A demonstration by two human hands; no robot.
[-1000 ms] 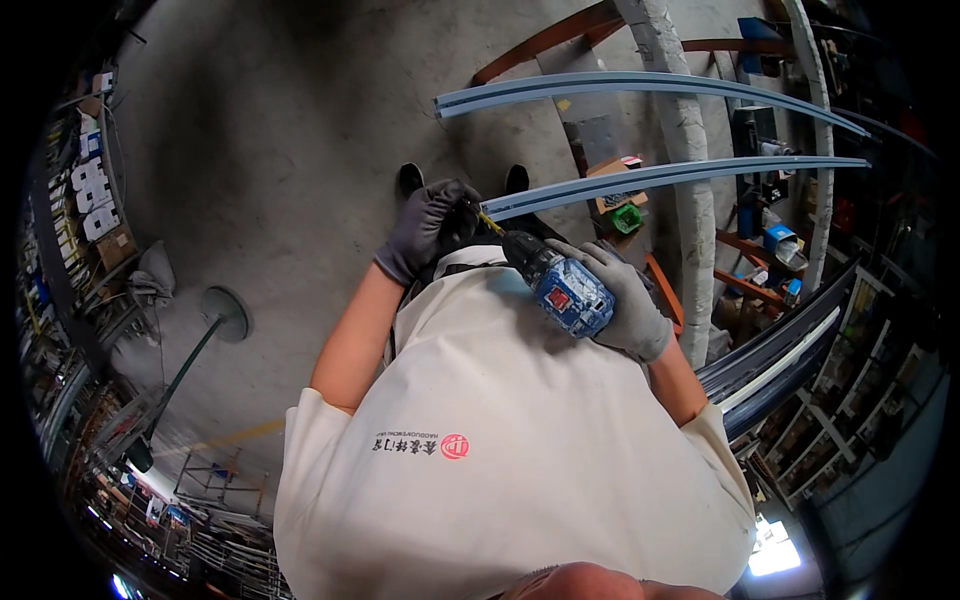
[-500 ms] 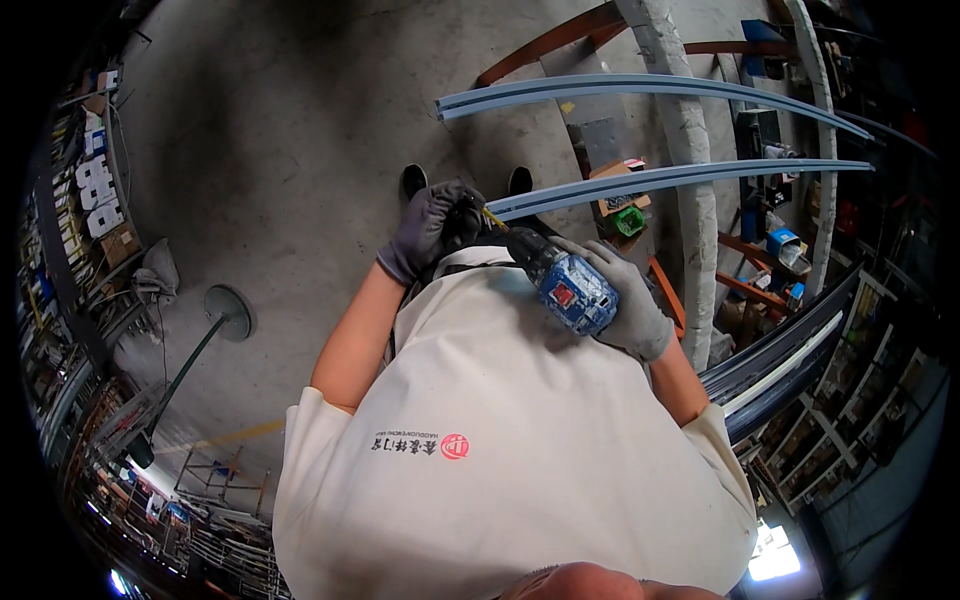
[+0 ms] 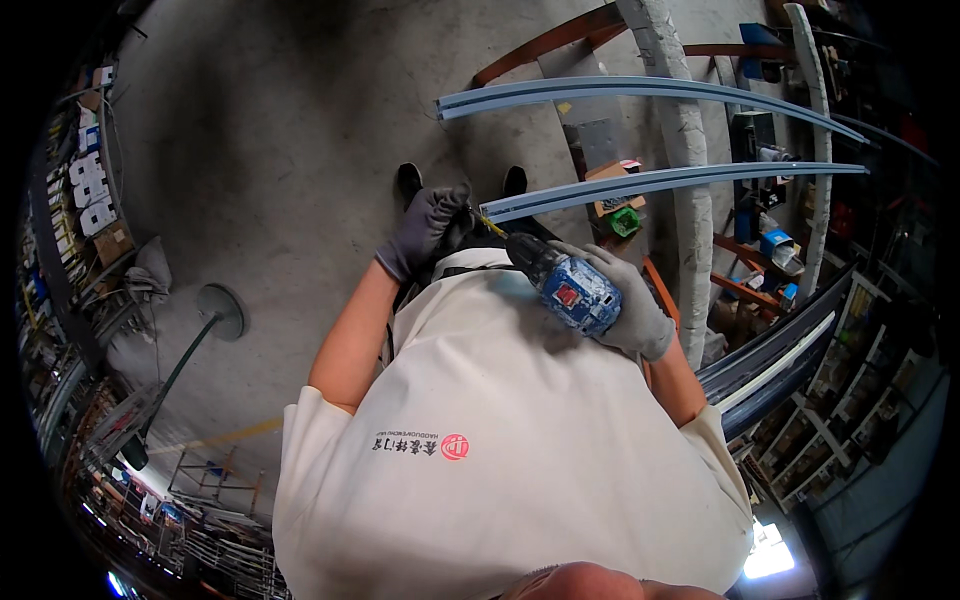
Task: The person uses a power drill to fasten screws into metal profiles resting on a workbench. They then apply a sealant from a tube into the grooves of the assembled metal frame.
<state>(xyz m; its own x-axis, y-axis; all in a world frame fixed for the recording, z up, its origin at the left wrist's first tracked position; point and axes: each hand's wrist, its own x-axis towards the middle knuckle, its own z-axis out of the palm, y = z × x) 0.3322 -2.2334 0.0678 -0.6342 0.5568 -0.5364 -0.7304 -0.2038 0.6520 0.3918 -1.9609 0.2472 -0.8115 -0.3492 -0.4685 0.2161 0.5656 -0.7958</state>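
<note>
A blue cordless drill (image 3: pixel 580 296) is gripped in my right hand (image 3: pixel 632 305), which wears a grey glove. Its black chuck angles up and left in front of my apron, and a yellowish bit (image 3: pixel 491 225) sticks out of it. Close by the bit's tip is my left hand (image 3: pixel 428 230) in a darker grey glove. Those fingers are curled together; whatever they pinch is too small or hidden to make out. Just beyond the bit lies the near end of a grey-blue metal profile (image 3: pixel 600 190), and a second profile (image 3: pixel 600 88) runs roughly parallel farther away.
Both profiles rest across wrapped rack bars (image 3: pixel 692 200) on my right. Under them are a cardboard box (image 3: pixel 608 188) and a green container (image 3: pixel 625 221). A round-based stand (image 3: pixel 222 312) is on the concrete floor to my left, with loaded shelves (image 3: pixel 95 190) beyond it.
The curled fingers of my left hand have shifted slightly and turned a little beside the bit. The drill stays almost in place in my right hand.
</note>
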